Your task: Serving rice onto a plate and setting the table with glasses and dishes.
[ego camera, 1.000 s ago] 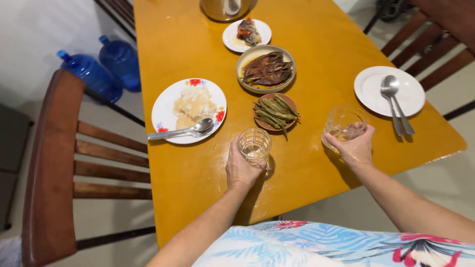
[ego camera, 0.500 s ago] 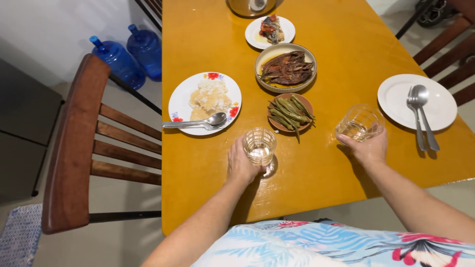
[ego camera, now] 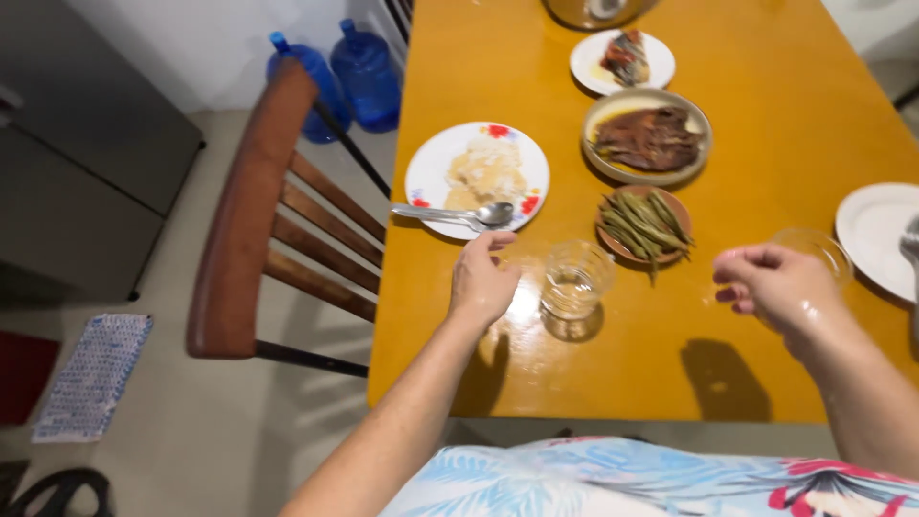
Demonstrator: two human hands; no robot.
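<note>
The left hand (ego camera: 483,282) was open beside the glass (ego camera: 572,280) on the yellow worktop (ego camera: 670,364), the right hand (ego camera: 777,287) loosely curled by another glass (ego camera: 818,251), both glasses looking set down.

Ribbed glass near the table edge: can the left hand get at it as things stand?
Probably yes. The left hand hovers open just left of the ribbed glass, with only bare table between them; the spoon lies farther back.

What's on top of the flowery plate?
On the flowery plate lies a mound of rice with pale sauce, and a spoon and fork rest across its near edge. What lies under the rice is hidden.
</note>
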